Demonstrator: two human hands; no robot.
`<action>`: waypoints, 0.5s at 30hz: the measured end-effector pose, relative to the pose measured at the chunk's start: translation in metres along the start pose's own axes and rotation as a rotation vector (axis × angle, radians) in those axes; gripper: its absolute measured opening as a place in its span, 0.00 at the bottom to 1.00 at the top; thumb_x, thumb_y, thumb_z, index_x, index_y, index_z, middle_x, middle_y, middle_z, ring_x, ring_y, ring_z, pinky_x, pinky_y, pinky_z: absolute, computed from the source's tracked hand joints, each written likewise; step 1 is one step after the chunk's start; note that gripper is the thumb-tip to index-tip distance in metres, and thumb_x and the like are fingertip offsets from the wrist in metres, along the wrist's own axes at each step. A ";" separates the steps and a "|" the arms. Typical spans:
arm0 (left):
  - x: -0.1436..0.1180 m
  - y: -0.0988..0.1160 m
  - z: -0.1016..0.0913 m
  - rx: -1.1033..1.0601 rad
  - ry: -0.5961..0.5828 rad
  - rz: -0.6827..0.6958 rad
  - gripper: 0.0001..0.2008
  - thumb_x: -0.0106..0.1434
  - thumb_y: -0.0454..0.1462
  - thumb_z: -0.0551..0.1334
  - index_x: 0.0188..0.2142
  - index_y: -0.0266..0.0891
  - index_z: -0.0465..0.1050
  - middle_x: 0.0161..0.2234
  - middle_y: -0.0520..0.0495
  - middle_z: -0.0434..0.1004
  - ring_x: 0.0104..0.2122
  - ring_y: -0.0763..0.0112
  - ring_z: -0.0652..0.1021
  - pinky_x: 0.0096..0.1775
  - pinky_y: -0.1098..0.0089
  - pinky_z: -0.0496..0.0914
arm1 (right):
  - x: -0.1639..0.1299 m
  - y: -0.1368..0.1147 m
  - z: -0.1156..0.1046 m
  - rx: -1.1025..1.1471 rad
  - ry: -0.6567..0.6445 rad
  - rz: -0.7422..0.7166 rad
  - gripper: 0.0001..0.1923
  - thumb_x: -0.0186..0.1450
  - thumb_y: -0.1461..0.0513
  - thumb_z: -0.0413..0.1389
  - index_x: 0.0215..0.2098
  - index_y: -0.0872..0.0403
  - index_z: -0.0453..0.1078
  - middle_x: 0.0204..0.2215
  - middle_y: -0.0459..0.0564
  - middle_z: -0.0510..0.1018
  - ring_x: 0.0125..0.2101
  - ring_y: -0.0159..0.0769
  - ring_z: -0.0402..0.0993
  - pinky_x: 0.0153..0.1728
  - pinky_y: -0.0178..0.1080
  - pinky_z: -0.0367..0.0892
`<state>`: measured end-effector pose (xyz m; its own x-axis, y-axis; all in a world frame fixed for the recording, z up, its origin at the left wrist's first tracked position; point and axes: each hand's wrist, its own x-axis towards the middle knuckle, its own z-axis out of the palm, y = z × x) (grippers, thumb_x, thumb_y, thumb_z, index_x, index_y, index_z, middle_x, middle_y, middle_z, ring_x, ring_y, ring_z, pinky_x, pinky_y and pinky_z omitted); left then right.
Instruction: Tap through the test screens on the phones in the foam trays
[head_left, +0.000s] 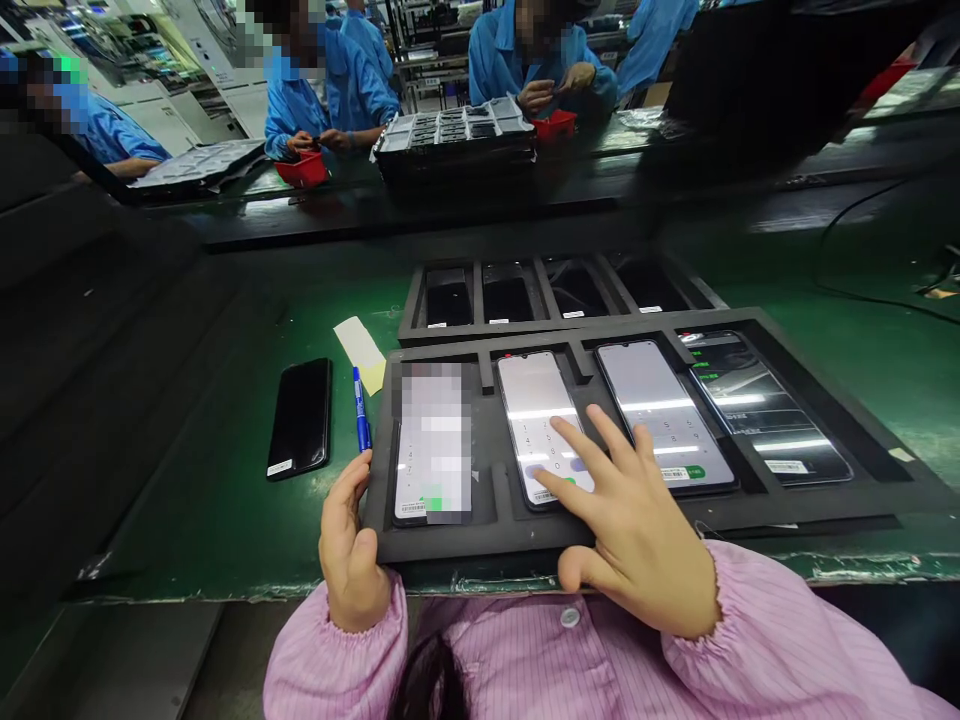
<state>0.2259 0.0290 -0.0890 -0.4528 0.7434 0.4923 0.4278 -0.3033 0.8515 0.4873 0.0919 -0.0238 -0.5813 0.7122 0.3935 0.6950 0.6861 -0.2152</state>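
Note:
A black foam tray [450,545] lies at the table's front edge with several smartphones in its slots. My left hand [354,550] grips the tray's left edge, its fingers bent along the side. My right hand [634,515] is open, fingers spread, over the second smartphone [529,385] from the left. Its index and middle fingertips are at that phone's lit number keypad. Left of it sits a lit phone [431,450], partly blurred out. To the right are another lit phone [637,375], its lower part partly behind my hand, and a dark-screened phone [795,440] with green text.
A black phone [300,415], a blue pen [361,410] and a paper slip [361,352] lie left of the tray. Behind it stands a second foam tray [478,300] of dark phones. Across the bench, people in blue work beside red bins [302,170] and a tray stack [457,150].

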 end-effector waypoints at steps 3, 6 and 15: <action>0.001 0.001 -0.001 0.027 0.001 -0.004 0.22 0.61 0.44 0.53 0.52 0.36 0.66 0.54 0.40 0.69 0.55 0.56 0.69 0.54 0.58 0.66 | -0.002 0.006 -0.004 -0.035 0.043 0.095 0.44 0.61 0.37 0.28 0.39 0.55 0.76 0.56 0.63 0.65 0.60 0.63 0.50 0.51 0.73 0.50; 0.001 0.003 0.000 0.032 0.012 -0.010 0.22 0.61 0.44 0.53 0.52 0.36 0.66 0.53 0.40 0.69 0.55 0.57 0.69 0.54 0.59 0.66 | -0.004 0.011 -0.007 -0.047 0.055 0.144 0.44 0.62 0.38 0.28 0.37 0.56 0.76 0.55 0.63 0.67 0.60 0.63 0.51 0.51 0.73 0.50; -0.001 -0.001 -0.001 0.033 -0.020 -0.010 0.21 0.62 0.44 0.53 0.52 0.37 0.65 0.55 0.39 0.67 0.56 0.56 0.67 0.55 0.57 0.65 | 0.010 0.004 -0.001 -0.056 -0.045 0.102 0.45 0.59 0.35 0.27 0.45 0.52 0.74 0.58 0.60 0.63 0.60 0.65 0.49 0.49 0.72 0.53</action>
<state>0.2254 0.0282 -0.0899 -0.4415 0.7580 0.4800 0.4495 -0.2761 0.8495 0.4845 0.1022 -0.0201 -0.5237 0.7848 0.3316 0.7732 0.6012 -0.2017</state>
